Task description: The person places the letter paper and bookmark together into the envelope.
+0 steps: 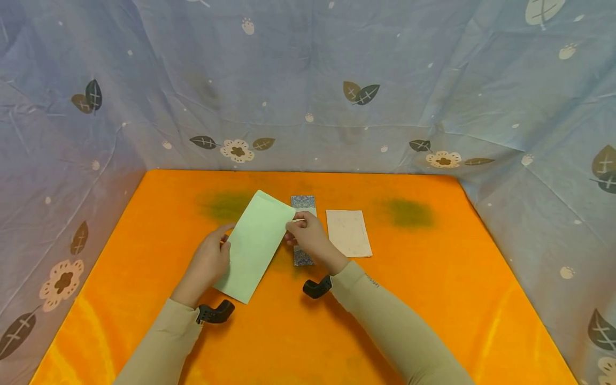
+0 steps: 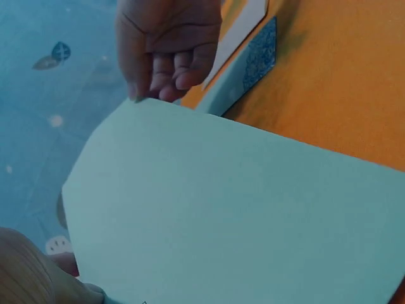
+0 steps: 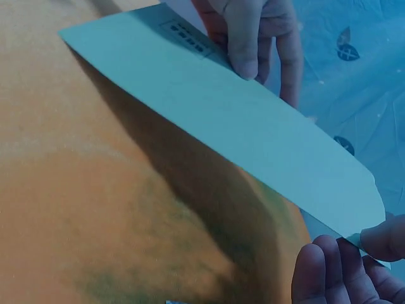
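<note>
A pale green paper envelope (image 1: 258,243) is held tilted above the table between both hands. My left hand (image 1: 208,260) grips its left long edge, thumb on the near face and fingers behind. At the upper right corner, my right hand (image 1: 312,235) pinches the edge between thumb and fingers. Dark print in a small box shows near the far end of the envelope (image 3: 152,69) in the right wrist view. Partly hidden behind my right hand lies a strip (image 1: 302,202) with blue patterned ends and a pale middle.
To the right of the strip, a cream rectangular paper stack (image 1: 348,233) lies on the orange-covered table (image 1: 433,299). Blue-grey printed cloth (image 1: 308,69) hangs along the back and both sides. A black wrist camera (image 1: 216,312) sits on my left wrist.
</note>
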Action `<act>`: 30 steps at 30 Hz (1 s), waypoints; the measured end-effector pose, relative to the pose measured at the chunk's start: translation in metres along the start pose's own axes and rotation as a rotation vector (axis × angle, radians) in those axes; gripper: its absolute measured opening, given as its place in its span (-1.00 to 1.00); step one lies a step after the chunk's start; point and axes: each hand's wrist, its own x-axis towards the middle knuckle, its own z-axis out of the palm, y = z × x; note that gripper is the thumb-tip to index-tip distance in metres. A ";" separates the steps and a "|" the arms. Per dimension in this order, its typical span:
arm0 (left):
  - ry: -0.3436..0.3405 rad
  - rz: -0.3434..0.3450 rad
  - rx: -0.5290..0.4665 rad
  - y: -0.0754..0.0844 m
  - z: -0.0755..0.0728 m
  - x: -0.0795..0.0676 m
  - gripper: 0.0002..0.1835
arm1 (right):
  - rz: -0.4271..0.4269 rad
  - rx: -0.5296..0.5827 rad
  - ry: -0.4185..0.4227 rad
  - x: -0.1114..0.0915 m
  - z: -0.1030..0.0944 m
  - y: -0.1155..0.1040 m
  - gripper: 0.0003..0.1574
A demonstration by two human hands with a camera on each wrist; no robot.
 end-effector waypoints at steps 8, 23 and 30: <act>0.016 0.001 0.022 0.000 0.000 -0.001 -0.51 | 0.003 -0.014 -0.007 0.000 -0.006 0.003 -0.70; 0.034 0.005 0.022 0.001 0.003 -0.001 -0.52 | -0.028 -0.041 0.006 0.000 -0.009 0.007 -0.73; 0.019 -0.021 -0.008 0.003 0.005 -0.001 -0.39 | -0.073 -0.041 0.032 -0.004 -0.005 0.007 -0.83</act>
